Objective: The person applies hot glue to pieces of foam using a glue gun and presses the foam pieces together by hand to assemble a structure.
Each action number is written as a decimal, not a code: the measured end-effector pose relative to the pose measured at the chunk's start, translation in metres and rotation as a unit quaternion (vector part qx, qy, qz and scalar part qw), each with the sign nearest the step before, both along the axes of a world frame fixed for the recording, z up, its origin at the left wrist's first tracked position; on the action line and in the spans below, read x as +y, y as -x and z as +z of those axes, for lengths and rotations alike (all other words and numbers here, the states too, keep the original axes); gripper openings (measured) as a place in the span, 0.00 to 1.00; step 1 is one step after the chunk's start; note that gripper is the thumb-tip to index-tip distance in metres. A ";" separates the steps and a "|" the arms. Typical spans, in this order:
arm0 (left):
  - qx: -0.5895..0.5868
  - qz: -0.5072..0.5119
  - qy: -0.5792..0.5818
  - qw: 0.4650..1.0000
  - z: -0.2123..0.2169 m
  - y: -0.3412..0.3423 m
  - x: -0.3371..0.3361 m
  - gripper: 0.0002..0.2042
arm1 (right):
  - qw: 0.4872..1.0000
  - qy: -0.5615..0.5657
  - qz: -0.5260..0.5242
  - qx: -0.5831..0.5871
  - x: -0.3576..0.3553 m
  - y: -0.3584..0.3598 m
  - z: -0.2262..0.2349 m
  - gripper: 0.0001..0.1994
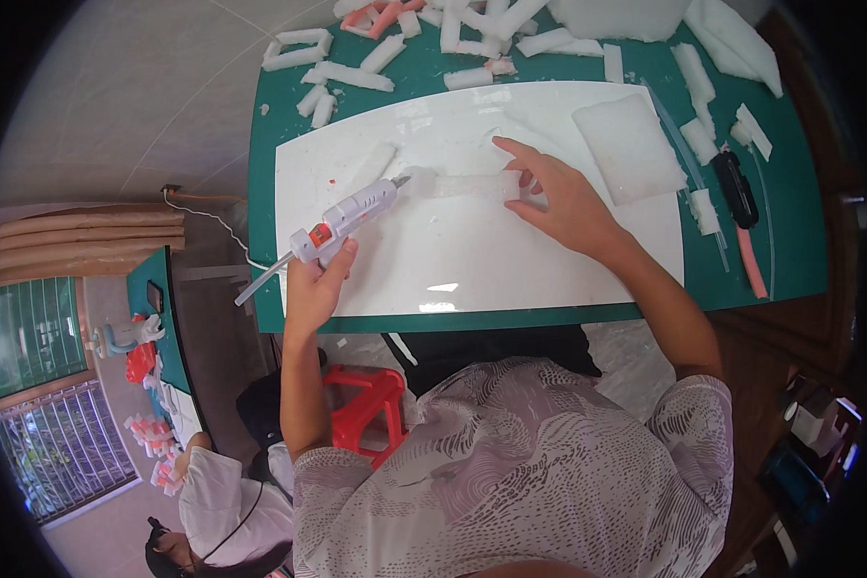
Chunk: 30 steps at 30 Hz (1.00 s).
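Observation:
My left hand (315, 289) is wrapped round the handle of a white hot glue gun (361, 207) with an orange part; a clear glue stick (263, 279) pokes out of its back. The nozzle points right, toward a thin white foam strip (467, 186) on the glossy white board (405, 279). At the strip's right end, my right hand (570, 202) grips it between thumb and fingers, the index finger stretched out above. Whether the nozzle touches the strip is hard to see. Another white strip (372, 166) lies just above the gun.
A square foam sheet (629, 149) lies on the board's right side. Beyond it are a black tool with a pink handle (739, 197) and clear sticks. Foam offcuts (354, 75) litter the green table's far edge. A red stool (371, 409) stands below; another person (226, 506) sits at left.

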<state>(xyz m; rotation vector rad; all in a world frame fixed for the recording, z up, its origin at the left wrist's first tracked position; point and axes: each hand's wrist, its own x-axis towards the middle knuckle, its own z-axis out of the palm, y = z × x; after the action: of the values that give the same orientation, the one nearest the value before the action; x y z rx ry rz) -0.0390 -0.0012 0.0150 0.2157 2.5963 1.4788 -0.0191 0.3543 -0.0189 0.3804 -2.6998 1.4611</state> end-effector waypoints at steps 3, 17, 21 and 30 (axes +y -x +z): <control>-0.030 -0.006 0.030 0.999 0.001 -0.004 -0.005 0.09 | 1.000 0.005 0.000 0.003 0.000 0.000 -0.003 0.40; 0.064 -0.009 0.015 0.998 0.009 -0.022 -0.020 0.14 | 1.000 -0.029 0.000 -0.011 -0.002 0.002 0.005 0.39; 0.089 -0.006 0.074 0.993 -0.007 -0.028 -0.055 0.21 | 0.999 -0.032 -0.012 -0.019 -0.001 0.000 0.005 0.38; 0.091 0.076 0.193 0.974 -0.013 -0.013 -0.068 0.33 | 0.999 -0.027 -0.004 -0.022 -0.001 0.001 0.006 0.38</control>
<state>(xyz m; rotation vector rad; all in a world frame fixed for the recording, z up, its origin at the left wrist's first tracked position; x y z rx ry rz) -0.0256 -0.0690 0.0017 0.1116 3.0436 0.9989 -0.0198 0.3534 -0.0125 0.3428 -2.7764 1.4152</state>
